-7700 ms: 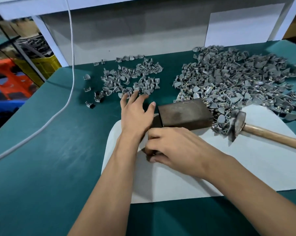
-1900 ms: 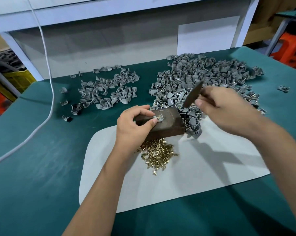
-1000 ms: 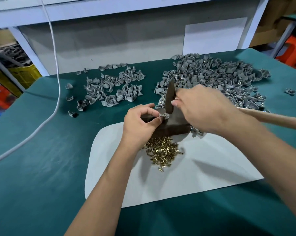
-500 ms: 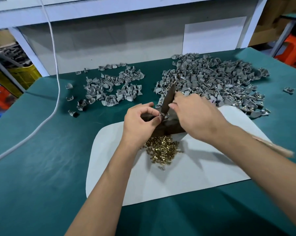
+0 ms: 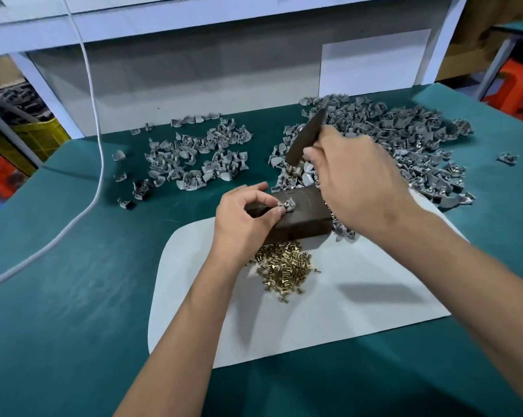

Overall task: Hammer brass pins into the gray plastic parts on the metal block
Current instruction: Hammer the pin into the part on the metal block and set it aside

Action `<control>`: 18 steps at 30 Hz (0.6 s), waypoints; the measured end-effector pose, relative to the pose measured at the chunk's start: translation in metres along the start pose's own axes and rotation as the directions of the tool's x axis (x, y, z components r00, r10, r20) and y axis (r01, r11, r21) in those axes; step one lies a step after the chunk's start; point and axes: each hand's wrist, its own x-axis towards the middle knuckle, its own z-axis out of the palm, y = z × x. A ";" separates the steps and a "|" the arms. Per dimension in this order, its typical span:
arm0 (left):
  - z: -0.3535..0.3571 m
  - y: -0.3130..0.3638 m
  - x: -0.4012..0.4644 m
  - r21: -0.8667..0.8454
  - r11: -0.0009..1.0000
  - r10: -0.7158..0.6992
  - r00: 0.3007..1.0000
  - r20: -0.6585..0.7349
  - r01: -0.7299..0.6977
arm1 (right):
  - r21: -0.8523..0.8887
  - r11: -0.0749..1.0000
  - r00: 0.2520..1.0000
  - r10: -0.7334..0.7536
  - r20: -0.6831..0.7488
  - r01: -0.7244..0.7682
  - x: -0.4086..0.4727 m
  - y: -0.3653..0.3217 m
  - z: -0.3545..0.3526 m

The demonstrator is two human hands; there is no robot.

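Left grip (image 5: 242, 219) pinching gray part (image 5: 286, 204) on block (image 5: 305, 215), right grip (image 5: 356, 179) around raised hammer (image 5: 307, 136).

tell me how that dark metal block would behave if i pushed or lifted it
The metal block looks solid and thick, so probably heavy for its size. Its broad flat base on the white sheet suggests it would slide, not tip or roll. Likely rigid; it serves as an anvil.

We note block (image 5: 302, 215) on sheet (image 5: 344, 320), pins (image 5: 284, 266) in front, parts piles behind: small (image 5: 200, 158) L, large (image 5: 404, 139) R.
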 end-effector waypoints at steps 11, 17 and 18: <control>0.001 0.005 -0.004 0.059 0.998 -0.010 1.000 0.015 0.009 | 0.029 0.990 0.964 0.130 0.231 -0.140 -0.010 0.031 -0.007; 0.006 0.009 -0.010 0.032 0.999 -0.009 0.995 0.094 0.006 | -0.045 0.935 0.893 0.350 0.284 -0.352 -0.026 0.084 -0.014; 0.006 0.009 -0.011 0.030 1.000 -0.007 0.996 0.094 0.005 | -0.064 0.928 0.884 0.369 0.287 -0.367 -0.030 0.088 -0.013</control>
